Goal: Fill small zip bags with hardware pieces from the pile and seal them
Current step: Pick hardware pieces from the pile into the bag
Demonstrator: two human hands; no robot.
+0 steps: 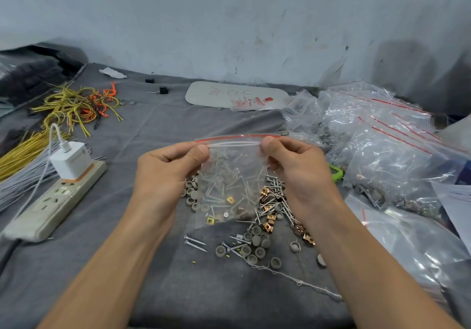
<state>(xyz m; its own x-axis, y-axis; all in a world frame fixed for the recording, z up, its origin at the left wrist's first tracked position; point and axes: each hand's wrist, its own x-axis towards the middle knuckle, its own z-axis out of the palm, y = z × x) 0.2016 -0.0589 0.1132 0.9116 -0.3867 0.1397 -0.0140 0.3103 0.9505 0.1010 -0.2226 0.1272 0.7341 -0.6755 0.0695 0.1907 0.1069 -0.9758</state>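
A small clear zip bag (230,175) with a red strip along its top hangs upright above the grey cloth. My left hand (165,173) pinches its top left corner and my right hand (298,168) pinches its top right corner, thumbs on the zip line. Inside lie screws, brass clips and grey caps. Under and behind the bag spreads the hardware pile (262,224) of screws, grey round caps and copper-coloured clips.
A heap of filled and empty zip bags (377,147) crowds the right side. At the left lie a power strip (53,201) with a white charger (71,160), and yellow and orange wires (76,106). A flat grey plate (237,96) lies near the wall.
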